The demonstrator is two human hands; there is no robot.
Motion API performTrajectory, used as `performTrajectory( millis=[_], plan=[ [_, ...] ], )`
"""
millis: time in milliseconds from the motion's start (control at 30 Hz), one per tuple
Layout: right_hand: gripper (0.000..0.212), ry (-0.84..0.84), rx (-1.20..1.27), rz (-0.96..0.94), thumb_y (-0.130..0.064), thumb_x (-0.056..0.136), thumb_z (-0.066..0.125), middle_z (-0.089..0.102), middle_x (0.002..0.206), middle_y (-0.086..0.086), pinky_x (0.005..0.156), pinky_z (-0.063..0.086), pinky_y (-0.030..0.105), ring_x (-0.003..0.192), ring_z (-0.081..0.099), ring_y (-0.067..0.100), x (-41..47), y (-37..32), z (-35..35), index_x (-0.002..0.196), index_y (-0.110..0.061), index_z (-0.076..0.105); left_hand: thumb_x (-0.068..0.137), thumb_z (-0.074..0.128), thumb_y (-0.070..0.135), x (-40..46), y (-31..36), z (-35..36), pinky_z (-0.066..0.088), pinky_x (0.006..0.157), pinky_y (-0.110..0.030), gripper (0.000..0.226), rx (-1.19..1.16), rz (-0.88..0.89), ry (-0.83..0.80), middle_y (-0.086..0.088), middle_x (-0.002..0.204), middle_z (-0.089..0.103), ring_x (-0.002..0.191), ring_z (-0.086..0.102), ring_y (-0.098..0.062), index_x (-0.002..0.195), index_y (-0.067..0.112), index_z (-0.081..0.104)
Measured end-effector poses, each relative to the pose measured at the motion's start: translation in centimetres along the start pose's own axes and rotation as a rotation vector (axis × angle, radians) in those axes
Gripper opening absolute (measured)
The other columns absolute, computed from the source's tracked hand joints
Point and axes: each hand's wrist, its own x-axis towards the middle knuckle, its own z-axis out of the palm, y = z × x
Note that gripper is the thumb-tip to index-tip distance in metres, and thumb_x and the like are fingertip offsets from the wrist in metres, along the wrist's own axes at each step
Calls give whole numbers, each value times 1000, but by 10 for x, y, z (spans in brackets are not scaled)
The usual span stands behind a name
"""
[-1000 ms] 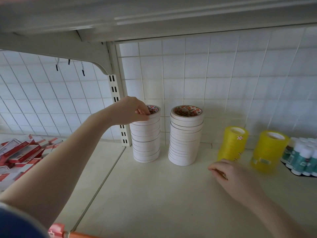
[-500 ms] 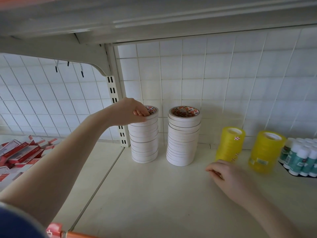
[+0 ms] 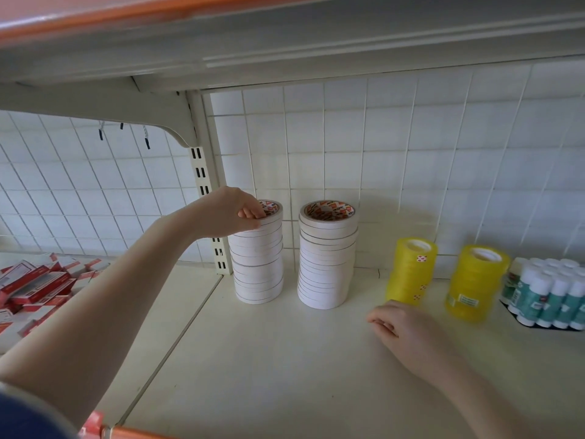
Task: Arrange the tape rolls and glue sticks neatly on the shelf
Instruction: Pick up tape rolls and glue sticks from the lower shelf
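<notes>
Your left hand [image 3: 231, 212] pinches the top of the left stack of white tape rolls [image 3: 258, 258]; your right hand [image 3: 402, 327] rests loosely curled, holding nothing. Square that stack next.

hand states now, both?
Left hand: fingers curled on top roll of the left white tape stack.
Right hand: loosely curled, holding nothing, above the shelf.

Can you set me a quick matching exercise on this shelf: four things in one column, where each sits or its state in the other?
Things:
1. left white tape stack
2. right white tape stack
3. glue sticks
4. red boxes

Places or states:
A. heaped in the bay left of the upright
B. far right, beyond the yellow tape stacks
C. top gripped by the left hand
D. standing free, untouched

Pairs: 1-C, 2-D, 3-B, 4-A
</notes>
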Motion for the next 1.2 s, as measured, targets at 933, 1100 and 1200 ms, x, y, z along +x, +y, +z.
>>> performTrajectory(
  millis=[933,1100,1200],
  plan=[
    [28,550,-447,590,-13,71,78,66,86,16,67,51,43,77,63,37,-206,75,-90,96,-4,68,82,66,31,-99,226,166,39,96,-42,49,-273,169,198,-7,128,53,116,45,-31,128,17,54],
    [32,600,-455,821,-26,85,64,65,104,11,83,46,42,97,59,32,-282,115,-126,112,-9,64,85,62,35,-97,323,187,34,103,-38,53,-361,318,76,-4,136,45,126,36,-25,133,20,48],
    [40,605,-438,911,-33,88,57,60,115,5,91,42,41,109,54,25,-327,146,-148,123,-14,57,86,61,37,-96,387,197,32,104,-38,54,-355,404,55,-5,137,44,127,36,-26,134,21,46]
  ],
)
